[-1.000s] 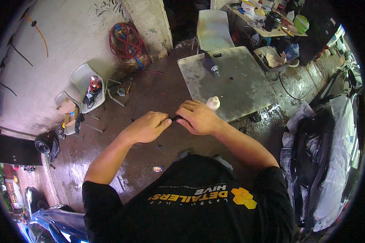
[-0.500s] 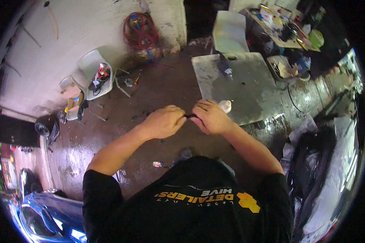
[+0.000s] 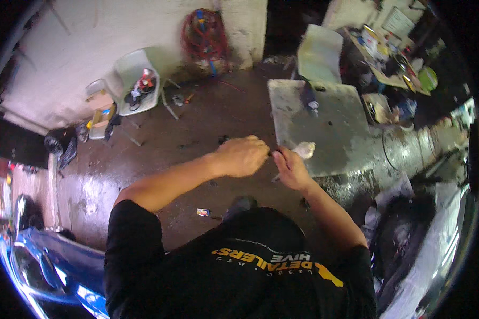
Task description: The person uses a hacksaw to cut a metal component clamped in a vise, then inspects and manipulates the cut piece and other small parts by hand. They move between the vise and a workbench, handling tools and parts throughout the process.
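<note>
My left hand [image 3: 244, 156] is closed, knuckles up, in front of my body. Close beside it, my right hand [image 3: 291, 167] is closed too, thumb and fingers pinched together. A small black strip-like thing [image 3: 273, 152] spans the narrow gap between them, both hands gripping it. Most of it is hidden in the fingers, so its kind cannot be made out. Just past the right hand, a whitish bottle [image 3: 305, 150] is on the grey table [image 3: 340, 143]. A dark bottle with a pale tip [image 3: 310, 100] lies farther back on that table.
A pale chair [image 3: 319, 56] stands behind the table. Left, another chair [image 3: 138, 101] carries a red-and-black tool, beside a seat with cardboard boxes [image 3: 101, 101]. A red coiled hose [image 3: 203, 40] hangs on the wall. A blue car [image 3: 64, 260] is lower left; a small packet [image 3: 203, 212] lies on the floor.
Both hands have shifted right, keeping the black thing between them. My right hand has turned, its thumb now upward. The whole view has also shifted slightly.
</note>
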Action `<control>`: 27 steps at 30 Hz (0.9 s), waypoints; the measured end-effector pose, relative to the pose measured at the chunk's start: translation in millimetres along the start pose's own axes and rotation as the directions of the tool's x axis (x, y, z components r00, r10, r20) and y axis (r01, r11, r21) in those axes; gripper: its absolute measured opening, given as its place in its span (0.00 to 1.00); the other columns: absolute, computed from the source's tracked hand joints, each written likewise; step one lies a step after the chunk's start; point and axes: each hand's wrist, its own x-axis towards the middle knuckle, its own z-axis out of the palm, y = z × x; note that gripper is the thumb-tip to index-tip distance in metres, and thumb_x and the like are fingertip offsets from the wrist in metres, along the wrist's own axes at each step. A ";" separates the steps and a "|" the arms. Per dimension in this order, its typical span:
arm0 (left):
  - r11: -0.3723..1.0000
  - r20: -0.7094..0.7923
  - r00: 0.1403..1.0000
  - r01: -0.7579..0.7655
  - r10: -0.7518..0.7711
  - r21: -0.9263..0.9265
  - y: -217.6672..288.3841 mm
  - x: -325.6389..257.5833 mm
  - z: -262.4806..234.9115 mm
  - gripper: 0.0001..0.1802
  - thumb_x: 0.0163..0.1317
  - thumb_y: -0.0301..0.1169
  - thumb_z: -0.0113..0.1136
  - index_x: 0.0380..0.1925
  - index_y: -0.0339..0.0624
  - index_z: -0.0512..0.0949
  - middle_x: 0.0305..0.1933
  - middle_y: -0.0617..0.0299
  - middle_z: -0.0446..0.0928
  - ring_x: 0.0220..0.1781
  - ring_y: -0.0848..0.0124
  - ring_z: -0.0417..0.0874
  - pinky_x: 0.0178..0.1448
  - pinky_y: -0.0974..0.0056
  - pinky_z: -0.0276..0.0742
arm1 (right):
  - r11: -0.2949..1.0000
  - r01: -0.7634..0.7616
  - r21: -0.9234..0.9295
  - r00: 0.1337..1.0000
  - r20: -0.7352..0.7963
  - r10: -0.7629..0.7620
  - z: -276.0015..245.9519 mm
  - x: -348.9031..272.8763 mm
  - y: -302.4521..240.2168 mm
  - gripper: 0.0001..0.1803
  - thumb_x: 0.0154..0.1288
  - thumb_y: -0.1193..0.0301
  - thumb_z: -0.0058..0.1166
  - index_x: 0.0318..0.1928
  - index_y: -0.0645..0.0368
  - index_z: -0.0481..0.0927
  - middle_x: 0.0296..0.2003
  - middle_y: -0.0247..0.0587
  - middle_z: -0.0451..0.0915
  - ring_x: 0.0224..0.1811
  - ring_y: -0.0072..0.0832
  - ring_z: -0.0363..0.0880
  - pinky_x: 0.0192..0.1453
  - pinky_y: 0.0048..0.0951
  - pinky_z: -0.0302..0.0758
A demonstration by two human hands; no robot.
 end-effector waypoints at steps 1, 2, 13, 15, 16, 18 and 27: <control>1.000 -0.001 1.000 0.006 -0.006 -0.009 -8.1 -2.5 2.8 0.13 0.72 0.37 0.56 0.40 0.37 0.78 0.43 0.52 0.81 0.53 0.50 0.82 0.55 0.47 0.81 | 1.000 0.002 0.018 1.000 -0.015 -0.002 4.5 0.8 0.9 0.18 0.82 0.61 0.45 0.46 0.67 0.77 0.35 0.66 0.79 0.42 0.67 0.78 0.45 0.54 0.73; 1.000 -0.005 1.000 0.011 -0.011 -0.014 -13.2 -1.5 4.2 0.13 0.72 0.37 0.55 0.40 0.36 0.78 0.44 0.52 0.81 0.53 0.50 0.82 0.55 0.47 0.81 | 0.999 0.010 0.033 0.999 -0.033 -0.009 7.9 4.9 4.1 0.19 0.82 0.60 0.45 0.46 0.67 0.77 0.35 0.66 0.79 0.41 0.66 0.77 0.44 0.53 0.73; 0.975 -0.115 0.989 0.117 -0.096 0.190 30.7 -5.7 -40.8 0.14 0.68 0.37 0.60 0.44 0.37 0.79 0.44 0.52 0.81 0.54 0.54 0.81 0.55 0.49 0.81 | 0.925 -0.063 0.376 0.995 -0.042 0.085 -14.5 -5.3 31.1 0.29 0.88 0.52 0.32 0.42 0.63 0.78 0.36 0.32 0.76 0.42 0.24 0.71 0.52 0.30 0.70; 0.966 -0.122 0.989 0.112 -0.085 0.233 33.0 -11.3 -42.5 0.13 0.68 0.36 0.61 0.44 0.37 0.80 0.44 0.54 0.81 0.54 0.55 0.81 0.55 0.50 0.81 | 0.908 -0.028 0.417 0.999 -0.019 0.040 -11.4 -10.5 35.2 0.29 0.88 0.52 0.32 0.41 0.63 0.79 0.36 0.33 0.77 0.42 0.24 0.72 0.52 0.31 0.70; 0.962 -0.125 0.989 0.112 -0.082 0.251 34.3 -13.8 -43.3 0.13 0.67 0.36 0.61 0.44 0.38 0.80 0.44 0.54 0.81 0.54 0.56 0.81 0.55 0.50 0.80 | 0.899 -0.011 0.437 1.000 -0.009 0.017 -9.3 -13.1 36.4 0.30 0.88 0.52 0.33 0.41 0.62 0.79 0.36 0.33 0.77 0.42 0.24 0.72 0.52 0.31 0.70; 0.954 -0.131 0.988 0.114 -0.080 0.278 34.5 -18.6 -43.6 0.12 0.67 0.36 0.62 0.43 0.39 0.80 0.44 0.56 0.80 0.54 0.57 0.81 0.54 0.50 0.80 | 0.883 -0.033 0.467 0.999 -0.007 0.041 -4.7 -18.4 30.4 0.29 0.88 0.51 0.34 0.40 0.62 0.79 0.35 0.33 0.78 0.42 0.24 0.73 0.52 0.31 0.70; 0.940 -0.159 0.987 0.067 -0.014 0.335 39.4 -31.7 -45.6 0.11 0.63 0.35 0.65 0.41 0.41 0.81 0.42 0.58 0.80 0.53 0.59 0.80 0.52 0.51 0.78 | 0.844 -0.063 0.532 0.998 0.034 0.053 8.9 -32.3 5.5 0.25 0.86 0.53 0.40 0.41 0.61 0.79 0.35 0.31 0.77 0.41 0.21 0.72 0.50 0.28 0.70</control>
